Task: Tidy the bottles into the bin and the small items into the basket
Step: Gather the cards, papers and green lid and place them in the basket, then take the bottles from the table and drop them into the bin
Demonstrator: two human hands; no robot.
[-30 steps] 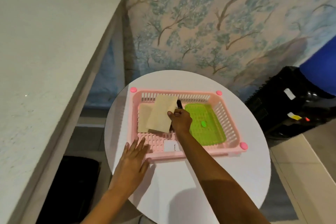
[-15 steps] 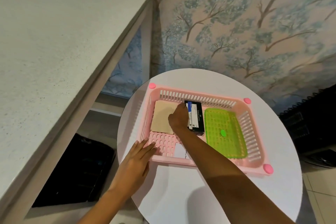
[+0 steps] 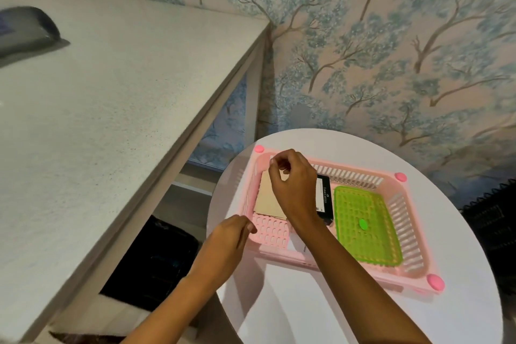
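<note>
Hovering above the pink basket (image 3: 371, 269) on the round white bench (image 3: 293, 301), the person's right hand (image 3: 293, 184) is hanging with its fingers (image 3: 275, 162) loosely curled and apparently gripping nothing, thumb and forefinger nearly meeting. The left hand (image 3: 226, 243) is resting at the basket's near-left corner, fingers bent against the rim, though whether they are gripping it cannot be told. Inside the basket, a beige card (image 3: 268, 198) is lying flat at the left end, a black box (image 3: 325, 198) is sitting beside it, partly hidden by the right wrist, and a green grid mat (image 3: 365, 229) is filling the right half. A white slip (image 3: 297, 244) is showing under the forearm. A black bin (image 3: 156, 262) is standing on the floor below the long grey counter (image 3: 111, 120), where a dark, blurred object (image 3: 25, 31) is lying at the far left. Judging by this, the small-items step is in hand, with a piece apparently just placed. No bottles are in view; the next move is likely calling for a reach beyond the basket for whatever remains.
</note>
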